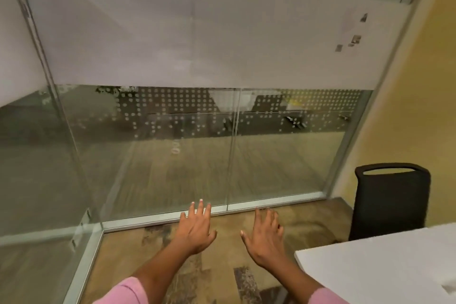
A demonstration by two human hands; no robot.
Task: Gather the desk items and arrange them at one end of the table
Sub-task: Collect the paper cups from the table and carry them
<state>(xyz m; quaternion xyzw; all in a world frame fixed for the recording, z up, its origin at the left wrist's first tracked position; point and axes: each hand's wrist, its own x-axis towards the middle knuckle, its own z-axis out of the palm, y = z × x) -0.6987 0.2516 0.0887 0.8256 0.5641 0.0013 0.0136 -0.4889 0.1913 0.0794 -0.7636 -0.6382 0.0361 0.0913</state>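
Note:
My left hand [196, 227] and my right hand [265, 237] are held out in front of me over the carpet, palms down, fingers spread, holding nothing. Both arms wear pink sleeves. A corner of the white table [375, 269] shows at the lower right, to the right of my right hand and apart from it. No desk items are visible on the part of the table that shows, except a pale shape cut off at the right edge that I cannot identify.
A glass partition wall [172, 143] with a frosted upper band stands ahead, its metal base rail just beyond my fingertips. A black office chair [389, 202] stands at the right against a yellow wall, behind the table. Patterned carpet lies underfoot.

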